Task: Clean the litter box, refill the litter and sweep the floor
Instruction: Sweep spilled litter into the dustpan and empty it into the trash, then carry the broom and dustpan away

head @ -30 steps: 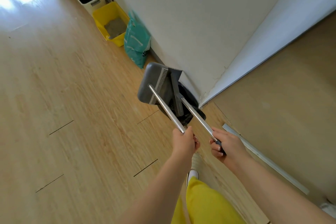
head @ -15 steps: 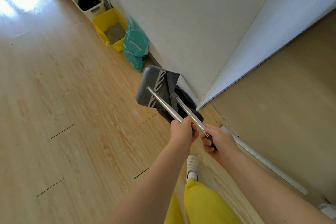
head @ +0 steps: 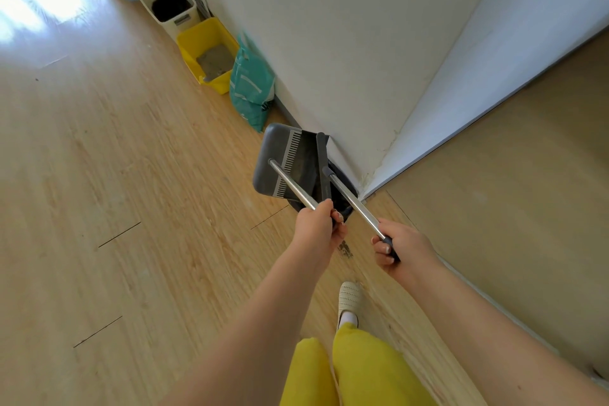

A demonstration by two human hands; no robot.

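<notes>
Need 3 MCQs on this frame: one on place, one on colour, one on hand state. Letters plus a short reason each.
1. Where does the teal plastic litter bag stand?
A. between the yellow plastic litter box and the grey plastic dustpan
B. inside the cream waste bin
C. in the middle of the floor

2. What colour is the bin just beyond the yellow box?
A. red
B. cream
C. black

3. What is the left hand doing?
A. hanging idle
B. pressing flat on the wall
C. gripping the dustpan's metal pole

Key: 1 A, the bag leans at the wall with the box on its far side and the dustpan on its near side. 2 B, cream walls around dark contents. 3 C, the fingers curl round the pole, while the right hand grips the broom handle.
</notes>
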